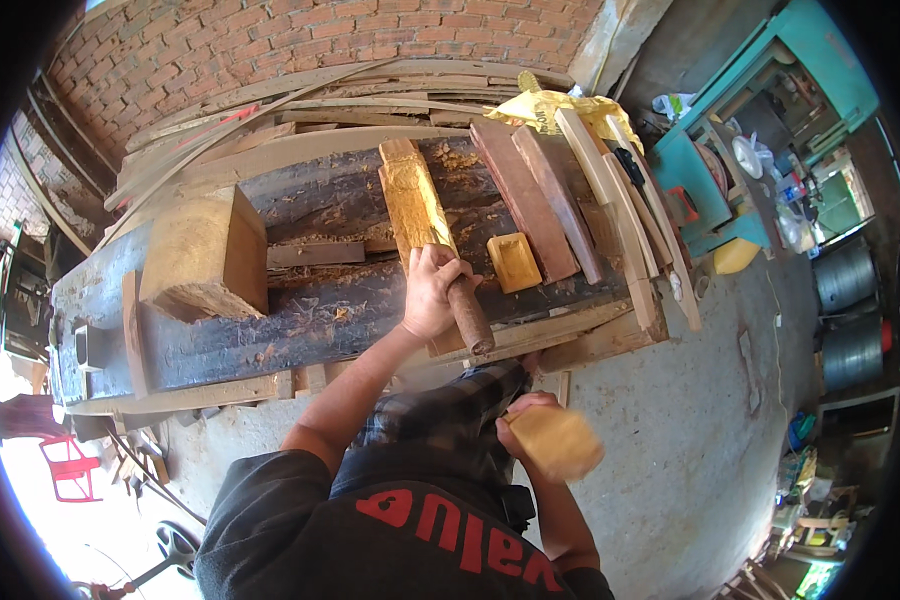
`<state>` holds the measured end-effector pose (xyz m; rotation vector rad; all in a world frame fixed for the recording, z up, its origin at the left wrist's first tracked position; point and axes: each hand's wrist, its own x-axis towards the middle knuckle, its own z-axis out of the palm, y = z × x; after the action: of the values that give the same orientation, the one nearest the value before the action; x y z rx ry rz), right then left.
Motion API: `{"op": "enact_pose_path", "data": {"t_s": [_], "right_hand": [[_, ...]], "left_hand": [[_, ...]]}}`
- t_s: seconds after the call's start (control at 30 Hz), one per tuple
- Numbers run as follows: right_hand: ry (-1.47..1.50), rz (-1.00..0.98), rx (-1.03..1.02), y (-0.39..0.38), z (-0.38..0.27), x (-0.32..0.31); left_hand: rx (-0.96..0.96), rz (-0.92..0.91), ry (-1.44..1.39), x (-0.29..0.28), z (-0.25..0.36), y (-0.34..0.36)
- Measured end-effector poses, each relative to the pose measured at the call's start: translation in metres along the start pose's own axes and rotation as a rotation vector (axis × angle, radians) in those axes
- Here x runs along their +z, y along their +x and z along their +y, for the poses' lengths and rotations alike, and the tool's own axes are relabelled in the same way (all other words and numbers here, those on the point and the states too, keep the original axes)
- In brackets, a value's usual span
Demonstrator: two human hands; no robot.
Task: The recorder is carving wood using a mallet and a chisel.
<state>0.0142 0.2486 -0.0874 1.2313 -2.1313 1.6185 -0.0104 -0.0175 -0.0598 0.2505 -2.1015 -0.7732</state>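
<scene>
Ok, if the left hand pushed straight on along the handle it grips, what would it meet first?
The left hand would likely meet the long yellow wood piece just ahead; any gap is unclear.

Left hand [430, 292] closes around brown cylindrical wooden handle [471, 318], near end of long yellowish wooden piece [402, 195] on dark rough timber slab [315, 345]. Right hand [511, 434] holds blurred yellow-brown wooden block [562, 445], apart from slab. Large square-cut tan block [240, 245] rests at left; small yellow square block [514, 263] and reddish-brown flat plank [526, 200] at right.
</scene>
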Motion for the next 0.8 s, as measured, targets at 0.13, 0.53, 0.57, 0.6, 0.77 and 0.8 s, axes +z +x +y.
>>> {"op": "enact_pose_path", "data": {"t_s": [0.13,0.53,0.57,0.6,0.77,0.8], "right_hand": [[-0.1,-0.095,0.373,0.024,-0.009,0.012],[-0.096,-0.005,0.346,0.029,-0.014,0.001],[-0.086,-0.007,0.372,0.028,-0.014,0.001],[-0.09,-0.004,0.372,0.027,-0.015,0.0],[-0.077,0.007,0.438,0.013,-0.02,-0.004],[-0.08,0.009,0.44,0.012,-0.02,-0.005]], "left_hand": [[-0.001,-0.034,0.025,-0.005,-0.004,-0.003],[0.095,-0.186,0.059,-0.011,0.007,0.001],[0.17,-0.205,0.045,-0.015,0.012,0.002],[0.172,-0.206,0.04,-0.015,0.009,0.0],[0.164,-0.204,-0.254,-0.012,-0.005,-0.006],[0.074,-0.098,-0.363,-0.012,-0.007,-0.005]]}}
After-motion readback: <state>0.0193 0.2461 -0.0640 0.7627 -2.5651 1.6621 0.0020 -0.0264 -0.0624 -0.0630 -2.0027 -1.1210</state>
